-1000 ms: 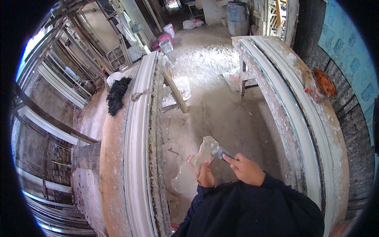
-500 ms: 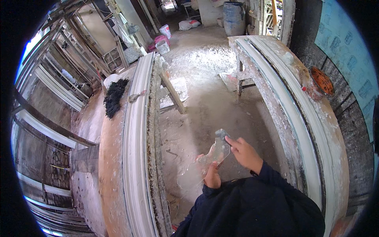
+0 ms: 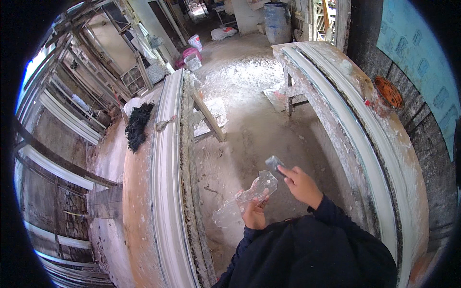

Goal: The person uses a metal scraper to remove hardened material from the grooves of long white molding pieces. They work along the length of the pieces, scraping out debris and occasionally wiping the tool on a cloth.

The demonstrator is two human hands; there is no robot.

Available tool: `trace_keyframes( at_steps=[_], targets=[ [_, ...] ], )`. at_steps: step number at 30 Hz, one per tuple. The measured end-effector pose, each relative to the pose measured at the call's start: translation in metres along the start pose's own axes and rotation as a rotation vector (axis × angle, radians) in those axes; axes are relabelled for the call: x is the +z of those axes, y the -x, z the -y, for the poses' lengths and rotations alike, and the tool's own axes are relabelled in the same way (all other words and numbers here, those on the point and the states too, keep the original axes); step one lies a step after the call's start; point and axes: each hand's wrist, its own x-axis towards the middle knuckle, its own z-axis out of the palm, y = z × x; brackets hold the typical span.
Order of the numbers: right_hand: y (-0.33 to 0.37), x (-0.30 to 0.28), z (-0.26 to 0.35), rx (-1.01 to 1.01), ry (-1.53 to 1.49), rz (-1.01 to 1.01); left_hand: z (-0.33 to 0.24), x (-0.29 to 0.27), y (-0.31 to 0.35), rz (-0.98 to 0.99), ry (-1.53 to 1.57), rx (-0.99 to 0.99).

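My left hand [image 3: 254,215] grips a clear, flat template [image 3: 229,213] with a wavy cut edge, thumb and fingers wrapped on its lower side. The sheet looks like plastic or glass; which one I cannot tell. In my right hand [image 3: 304,187] is a small scraper [image 3: 273,164] with a grey, smeared blade, its handle mostly hidden under my fingers. The index finger lies along the scraper. Its blade stands just right of the template's upper end, apart from it. Both hands are above the floor between two benches.
Long white mouldings lie on the left bench [image 3: 137,201] and the right bench [image 3: 408,192]. Black fibres [image 3: 139,126] and a small tool [image 3: 165,123] rest at left. An orange-lined bowl [image 3: 389,93] sits at right. Farther off stand a blue barrel [image 3: 277,24] and a white bucket [image 3: 195,42].
The scraper has come off the template's upper end and moved slightly right, leaving a gap. The upper end of the template shows clearer, and my left hand has shifted its hold.
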Motion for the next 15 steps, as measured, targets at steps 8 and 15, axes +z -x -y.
trace_keyframes(
  at_steps=[8,15],
  targets=[
    [0.036,-0.008,0.03,-0.081,0.031,0.31,-0.004,-0.057,-0.031,0.269,0.121,-0.037],
    [0.05,0.001,0.036,-0.098,0.144,0.324,-0.021,-0.031,-0.024,0.412,-0.018,-0.166]
  ],
)
